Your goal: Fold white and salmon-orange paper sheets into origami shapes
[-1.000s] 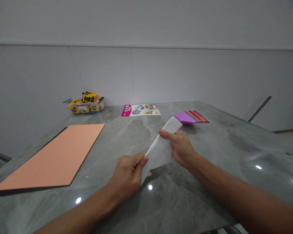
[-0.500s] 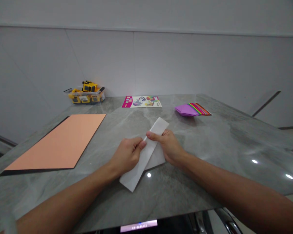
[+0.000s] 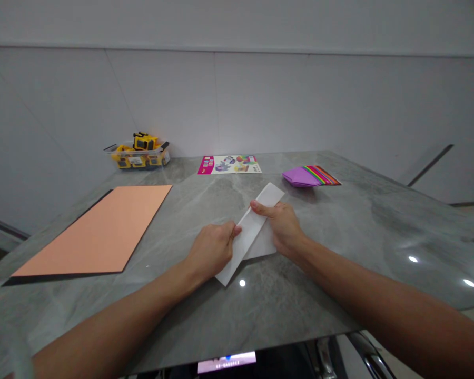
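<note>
Between my hands is a white sheet of paper (image 3: 248,233), folded into a slanted strip with a wider flap showing beneath it on the right. My left hand (image 3: 216,247) pinches the strip's left edge near its middle, thumb against the fold. Farther up, my right hand (image 3: 283,223) grips the paper with its thumb on top and its fingers behind, where they are hidden. The paper's upper end points away to the right and its lower corner toward me, over the grey table.
On the left lies an orange sheet (image 3: 98,231) over a dark one. Yellow toy vehicles fill a clear plastic bin (image 3: 140,158) at the back. A printed booklet (image 3: 229,165) and a stack of coloured paper (image 3: 311,176) lie farther back on the marbled table (image 3: 174,321).
Both hands have moved up and to the right with the folded paper. My right thumb has shifted along toward its upper end.
</note>
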A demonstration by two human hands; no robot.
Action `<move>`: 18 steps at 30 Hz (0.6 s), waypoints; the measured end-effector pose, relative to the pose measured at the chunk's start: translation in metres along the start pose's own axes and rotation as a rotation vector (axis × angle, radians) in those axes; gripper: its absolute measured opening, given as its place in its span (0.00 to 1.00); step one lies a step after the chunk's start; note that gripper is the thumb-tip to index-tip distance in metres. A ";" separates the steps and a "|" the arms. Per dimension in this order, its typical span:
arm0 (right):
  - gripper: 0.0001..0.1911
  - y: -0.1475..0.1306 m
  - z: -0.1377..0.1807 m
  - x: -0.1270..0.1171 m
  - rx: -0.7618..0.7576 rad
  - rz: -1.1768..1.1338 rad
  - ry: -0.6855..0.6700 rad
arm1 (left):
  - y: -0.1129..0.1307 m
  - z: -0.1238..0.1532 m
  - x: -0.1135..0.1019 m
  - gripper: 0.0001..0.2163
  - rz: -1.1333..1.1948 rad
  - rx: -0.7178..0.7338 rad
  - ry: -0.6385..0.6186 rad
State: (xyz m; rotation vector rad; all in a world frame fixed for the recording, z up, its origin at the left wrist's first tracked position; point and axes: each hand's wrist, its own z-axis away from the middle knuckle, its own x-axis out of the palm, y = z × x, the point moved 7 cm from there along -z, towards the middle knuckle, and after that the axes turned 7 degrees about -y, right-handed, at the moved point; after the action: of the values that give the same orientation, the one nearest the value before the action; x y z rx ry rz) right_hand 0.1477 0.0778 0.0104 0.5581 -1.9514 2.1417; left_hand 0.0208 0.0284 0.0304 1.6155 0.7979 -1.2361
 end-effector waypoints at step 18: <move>0.16 -0.025 -0.019 -0.023 -0.030 -0.062 0.100 | 0.004 0.012 -0.004 0.16 -0.251 0.199 0.112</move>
State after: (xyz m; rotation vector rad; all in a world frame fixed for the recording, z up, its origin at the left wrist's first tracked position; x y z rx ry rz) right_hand 0.1757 0.1021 0.0228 0.4896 -1.8843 2.0586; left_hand 0.0190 0.0156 0.0342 1.7976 0.9976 -1.4492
